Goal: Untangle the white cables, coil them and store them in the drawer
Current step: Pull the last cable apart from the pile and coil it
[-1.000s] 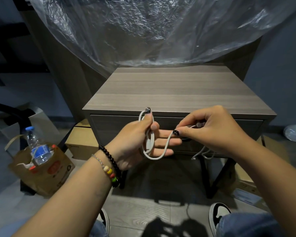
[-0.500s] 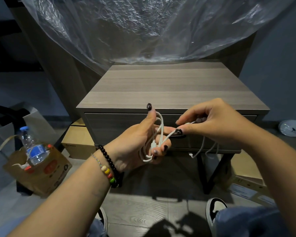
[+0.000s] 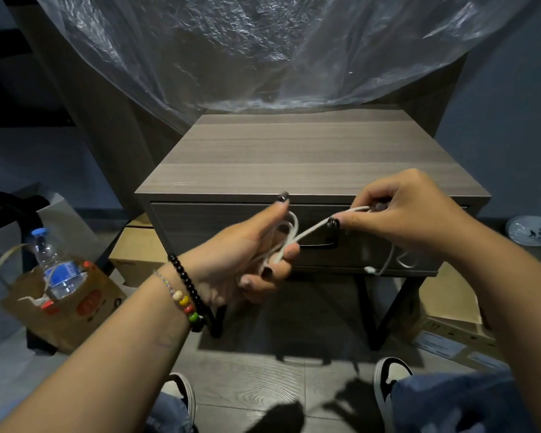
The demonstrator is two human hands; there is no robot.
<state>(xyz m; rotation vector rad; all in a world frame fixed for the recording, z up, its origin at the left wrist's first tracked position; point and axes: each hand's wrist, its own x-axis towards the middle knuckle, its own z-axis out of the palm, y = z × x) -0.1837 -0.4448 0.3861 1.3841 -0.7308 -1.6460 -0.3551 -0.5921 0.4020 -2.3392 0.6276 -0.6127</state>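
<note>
Far left of the nightstand [image 3: 294, 157]: brown paper bag [image 3: 75, 304] is sitting on the floor, clear plastic water bottle [image 3: 55, 267] with blue cap is sticking out of it, tilted. Tan cardboard box [image 3: 138, 248] is sitting just left of the nightstand, partly under it.

Left hand [image 3: 241, 260] is hovering in front of the nightstand's front edge, fingers curling around a small bundle of white cable [image 3: 289, 237] loops, thumb pointing up. Beaded bracelets are sitting on that wrist. Cable is thin, round, smooth.

One strand is running taut up and right from the bundle to the right hand [image 3: 403, 220], which is pinching it between thumb and fingertips. Loose tail is hanging below the right hand, white plug end dangling in front of the drawer [image 3: 200, 226].

Drawer is sitting closed, dark handle partly hidden by both hands. Nightstand top is grey wood-grain laminate, flat, square edges, black metal legs. Crinkled clear plastic sheet [image 3: 263, 51] is draping over the nightstand's back edge. More cardboard boxes [image 3: 450, 332] are lying right of the legs.
</note>
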